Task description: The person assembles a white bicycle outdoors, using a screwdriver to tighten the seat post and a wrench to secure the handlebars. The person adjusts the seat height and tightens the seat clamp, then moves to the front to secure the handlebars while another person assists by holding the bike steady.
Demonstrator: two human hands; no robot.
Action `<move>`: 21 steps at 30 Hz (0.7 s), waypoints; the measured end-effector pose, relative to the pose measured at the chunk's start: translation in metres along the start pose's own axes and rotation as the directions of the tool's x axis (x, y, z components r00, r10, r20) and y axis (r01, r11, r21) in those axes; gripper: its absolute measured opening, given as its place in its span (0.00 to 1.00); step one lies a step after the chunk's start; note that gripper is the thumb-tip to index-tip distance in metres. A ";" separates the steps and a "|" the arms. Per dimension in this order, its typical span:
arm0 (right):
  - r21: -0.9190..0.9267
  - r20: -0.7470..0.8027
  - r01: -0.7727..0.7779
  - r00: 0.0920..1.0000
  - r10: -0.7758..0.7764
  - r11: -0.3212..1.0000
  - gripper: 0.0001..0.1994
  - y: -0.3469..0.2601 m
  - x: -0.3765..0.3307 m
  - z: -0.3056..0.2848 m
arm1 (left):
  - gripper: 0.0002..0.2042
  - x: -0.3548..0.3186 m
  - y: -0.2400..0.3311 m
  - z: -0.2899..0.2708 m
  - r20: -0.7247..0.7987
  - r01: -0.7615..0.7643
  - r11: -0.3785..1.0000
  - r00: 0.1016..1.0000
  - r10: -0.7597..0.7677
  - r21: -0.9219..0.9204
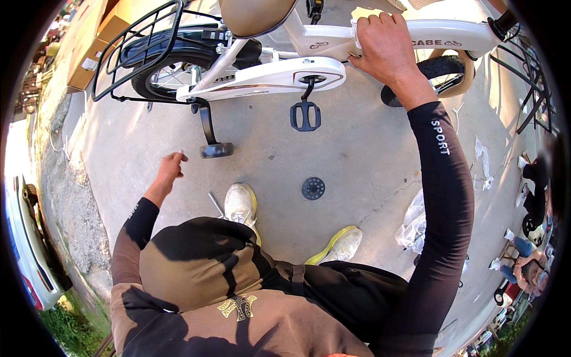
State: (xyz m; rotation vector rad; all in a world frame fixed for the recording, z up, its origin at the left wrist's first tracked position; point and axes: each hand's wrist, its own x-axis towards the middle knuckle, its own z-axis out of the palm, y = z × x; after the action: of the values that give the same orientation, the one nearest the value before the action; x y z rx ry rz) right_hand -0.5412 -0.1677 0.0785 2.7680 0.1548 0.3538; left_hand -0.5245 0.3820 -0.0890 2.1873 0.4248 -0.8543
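A white child's bicycle [339, 41] stands across the far side of me. My right hand [385, 49] is wrapped round its white frame tube, between the saddle [256, 16] and the head of the frame. Lower left, my left hand [171, 169] hangs over the concrete, fingers loosely bent and apart, holding nothing. It is nearest to the training wheel [216, 150], which sits on a black bracket by the rear wheel [156, 80]. A dark pedal [306, 116] hangs from the crank below the white chain guard [262, 80].
A black perforated disc [313, 188] lies between my shoes. A thin metal rod [216, 204] is by my left shoe [240, 205]. Clear plastic wrap [413, 223] lies at right, cardboard boxes [98, 50] at far left. A black wire rack [146, 50] extends over the rear wheel.
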 end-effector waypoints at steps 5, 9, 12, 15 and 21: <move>0.101 0.014 0.033 0.999 -0.035 0.994 0.34 0.010 -0.007 0.006 | 0.14 0.133 -0.022 -0.108 -0.230 -0.043 0.856 0.969 -0.089 -0.515; 0.200 -0.185 0.092 0.981 -0.055 0.976 0.36 0.009 -0.027 -0.005 | 0.21 0.188 -0.003 -0.183 -0.150 -0.196 0.494 0.980 0.133 -0.847; 0.194 -0.066 -0.026 0.997 0.040 0.981 0.35 0.019 -0.079 -0.038 | 0.30 0.177 0.055 -0.133 0.025 -0.120 0.591 0.972 0.233 -0.798; 0.226 0.038 -0.123 0.992 0.117 0.966 0.31 0.028 -0.110 -0.052 | 0.31 0.162 0.049 -0.135 -0.282 -0.257 0.855 0.949 0.137 -0.449; 0.389 0.364 -0.541 0.834 0.416 0.745 0.25 0.033 -0.167 -0.072 | 0.22 0.040 0.048 -0.061 0.429 -0.313 0.852 0.896 0.118 0.419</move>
State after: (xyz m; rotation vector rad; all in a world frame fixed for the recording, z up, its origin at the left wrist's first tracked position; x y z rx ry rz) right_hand -0.7184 -0.2005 0.1182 3.2881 -0.6512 0.0735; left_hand -0.4434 0.3961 -0.0604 2.3561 -0.2684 -1.3370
